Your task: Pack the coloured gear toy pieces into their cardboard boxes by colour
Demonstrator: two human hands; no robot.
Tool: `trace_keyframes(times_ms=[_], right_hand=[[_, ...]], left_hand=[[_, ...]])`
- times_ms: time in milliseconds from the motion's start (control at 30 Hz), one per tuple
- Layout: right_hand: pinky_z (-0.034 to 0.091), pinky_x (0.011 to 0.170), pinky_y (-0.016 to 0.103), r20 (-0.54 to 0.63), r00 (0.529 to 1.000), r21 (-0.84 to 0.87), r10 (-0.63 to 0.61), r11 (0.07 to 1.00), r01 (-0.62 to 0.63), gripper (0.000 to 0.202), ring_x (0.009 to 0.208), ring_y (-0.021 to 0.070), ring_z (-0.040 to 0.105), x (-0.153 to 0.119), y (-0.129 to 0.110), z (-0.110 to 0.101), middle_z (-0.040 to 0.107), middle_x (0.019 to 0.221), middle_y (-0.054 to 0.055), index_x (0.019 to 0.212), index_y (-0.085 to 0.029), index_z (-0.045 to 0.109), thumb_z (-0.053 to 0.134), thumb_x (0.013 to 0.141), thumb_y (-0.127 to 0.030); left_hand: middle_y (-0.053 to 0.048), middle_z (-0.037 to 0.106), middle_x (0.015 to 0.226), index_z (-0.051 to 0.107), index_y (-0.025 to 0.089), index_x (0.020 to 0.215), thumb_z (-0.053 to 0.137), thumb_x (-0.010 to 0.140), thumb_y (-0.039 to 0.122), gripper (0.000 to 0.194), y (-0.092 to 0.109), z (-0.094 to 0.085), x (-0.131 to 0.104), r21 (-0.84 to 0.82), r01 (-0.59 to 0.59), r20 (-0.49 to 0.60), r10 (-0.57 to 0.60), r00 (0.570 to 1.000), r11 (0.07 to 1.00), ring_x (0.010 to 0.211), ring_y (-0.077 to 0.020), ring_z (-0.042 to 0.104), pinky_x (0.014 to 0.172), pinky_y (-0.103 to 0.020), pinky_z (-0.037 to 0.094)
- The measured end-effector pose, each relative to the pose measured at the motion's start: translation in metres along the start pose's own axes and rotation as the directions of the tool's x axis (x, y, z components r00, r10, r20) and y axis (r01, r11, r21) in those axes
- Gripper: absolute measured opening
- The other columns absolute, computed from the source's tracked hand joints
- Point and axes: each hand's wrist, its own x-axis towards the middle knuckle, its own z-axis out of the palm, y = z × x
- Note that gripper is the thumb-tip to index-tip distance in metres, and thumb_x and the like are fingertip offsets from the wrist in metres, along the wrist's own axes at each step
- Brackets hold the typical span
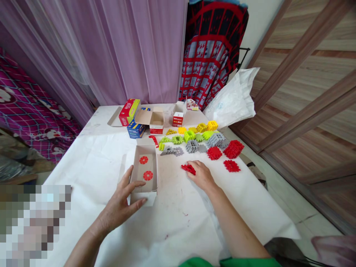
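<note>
An open white box (pixel 156 174) lies on the table with two red notched discs (pixel 148 175) flat inside it. My left hand (pixel 121 202) is at the box's near left corner, fingers spread, with nothing in its grasp. To the right of the box, my right hand (pixel 200 175) has its fingers closed on red pieces (pixel 188 169) just above or on the tabletop. Beyond that hand are stacks of red pieces (pixel 233 149) and a single red piece (pixel 231 166) lying flat.
Grey pieces (pixel 191 146), green pieces (pixel 189 136) and yellow pieces (pixel 212 125) stand in rows farther back on the white-covered table (pixel 91 163). Several small cartons, including a red one (pixel 178 119) and a blue one (pixel 136 129), are at the rear. A white bag (pixel 233 98) leans at the back right.
</note>
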Motion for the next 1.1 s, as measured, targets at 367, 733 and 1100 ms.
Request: trace_keyframes(times_ms=[367, 733, 1100], right_hand=[[0.041, 0.098, 0.041, -0.404, 0.864, -0.087, 0.301, 0.927, -0.364, 0.040, 0.115, 0.0293, 0.054, 0.018, 0.064, -0.054, 0.061, 0.120, 0.015, 0.117, -0.017, 0.061, 0.056, 0.082, -0.036], [0.040, 0.099, 0.038, -0.473, 0.809, -0.075, 0.349, 0.899, -0.432, 0.046, 0.114, 0.0275, 0.054, 0.004, 0.072, -0.054, 0.061, 0.123, 0.015, 0.124, -0.015, 0.055, 0.051, 0.084, -0.036], [0.039, 0.095, 0.043, -0.359, 0.709, -0.135, 0.607, 0.718, -0.683, 0.072, 0.117, 0.0308, 0.053, -0.039, 0.114, -0.054, 0.060, 0.129, 0.015, 0.137, -0.017, 0.047, 0.059, 0.077, -0.054]], left_hand=[[-0.009, 0.011, 0.164, 0.054, 0.029, 0.133, 0.059, 0.089, 0.042, 0.046, -0.010, 0.008, 0.003, 0.017, -0.058, -0.068, 0.059, 0.996, 0.998, 0.146, -0.0346, 0.024, 0.111, -0.048, 0.039], [-0.004, 0.011, 0.164, 0.052, 0.034, 0.134, 0.060, 0.087, 0.042, 0.048, -0.020, 0.012, 0.002, 0.050, -0.086, -0.098, 0.091, 0.991, 0.995, 0.146, -0.0342, 0.025, 0.109, -0.047, 0.041], [-0.004, 0.013, 0.164, 0.056, 0.033, 0.130, 0.060, 0.087, 0.045, 0.045, -0.018, 0.012, 0.006, 0.047, -0.073, -0.099, 0.078, 0.992, 0.996, 0.145, -0.0346, 0.028, 0.108, -0.046, 0.043]])
